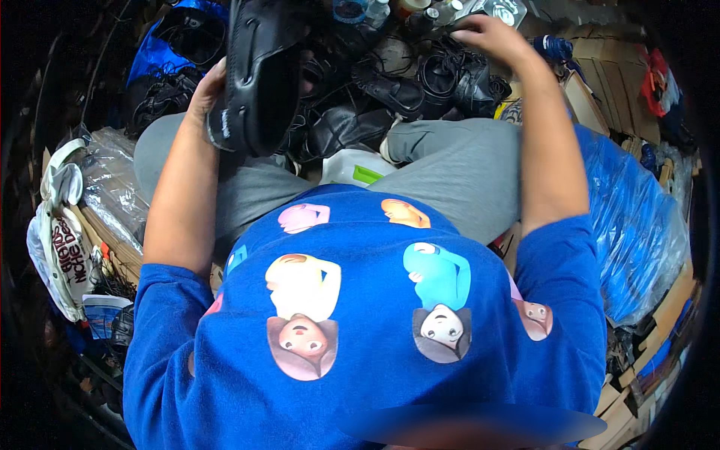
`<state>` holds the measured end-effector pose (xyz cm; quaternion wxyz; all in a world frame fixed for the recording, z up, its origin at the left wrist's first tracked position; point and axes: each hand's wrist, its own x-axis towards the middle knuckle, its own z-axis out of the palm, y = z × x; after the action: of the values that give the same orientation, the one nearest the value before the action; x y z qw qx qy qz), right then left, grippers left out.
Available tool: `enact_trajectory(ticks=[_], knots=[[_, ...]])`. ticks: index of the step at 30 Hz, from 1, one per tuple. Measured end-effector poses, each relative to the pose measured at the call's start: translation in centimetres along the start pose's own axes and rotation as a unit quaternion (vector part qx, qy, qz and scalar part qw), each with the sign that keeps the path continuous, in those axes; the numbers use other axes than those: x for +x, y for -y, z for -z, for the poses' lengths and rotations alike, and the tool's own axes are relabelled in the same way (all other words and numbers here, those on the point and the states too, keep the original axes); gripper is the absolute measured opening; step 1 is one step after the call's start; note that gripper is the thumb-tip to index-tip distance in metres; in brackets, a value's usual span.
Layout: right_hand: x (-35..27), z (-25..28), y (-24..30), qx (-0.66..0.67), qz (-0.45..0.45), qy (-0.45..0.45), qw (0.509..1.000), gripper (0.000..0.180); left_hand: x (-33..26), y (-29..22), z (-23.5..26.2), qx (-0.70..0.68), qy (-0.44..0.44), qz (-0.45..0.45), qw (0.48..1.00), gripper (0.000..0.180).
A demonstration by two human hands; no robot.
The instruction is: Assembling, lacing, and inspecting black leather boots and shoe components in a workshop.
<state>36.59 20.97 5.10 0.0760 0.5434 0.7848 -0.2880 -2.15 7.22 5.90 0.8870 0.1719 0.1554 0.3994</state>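
My left hand is closed on the side of a black lace-up shoe, raised above my left knee with its toe or heel end pointing down. Most of those fingers are hidden behind the shoe. Beyond my right knee, my right hand reaches out with fingers extended to the left; I see nothing held in it. Close by its fingertips stand small bottles and a clear plastic container. Several more black shoes lie heaped between and beyond my knees.
A blue bag lies at the far left. Plastic-wrapped cardboard and a white printed bag are on my left. On my right are a large blue plastic-covered bundle and flattened cardboard. A white-and-green item sits between my legs.
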Motion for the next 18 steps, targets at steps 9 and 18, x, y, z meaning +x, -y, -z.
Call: enact_trajectory(ticks=[9,18], knots=[[0.8,-18.3,3.9,-0.215,-0.063,0.29,0.93,0.035,-0.7,-0.6,0.9,-0.046,-0.097,0.006,0.994,0.067],[-3.3,-4.0,1.2,0.776,-0.179,-0.012,0.605,0.035,-1.2,-1.4,2.7,-0.026,-0.042,-0.095,0.994,0.074]])
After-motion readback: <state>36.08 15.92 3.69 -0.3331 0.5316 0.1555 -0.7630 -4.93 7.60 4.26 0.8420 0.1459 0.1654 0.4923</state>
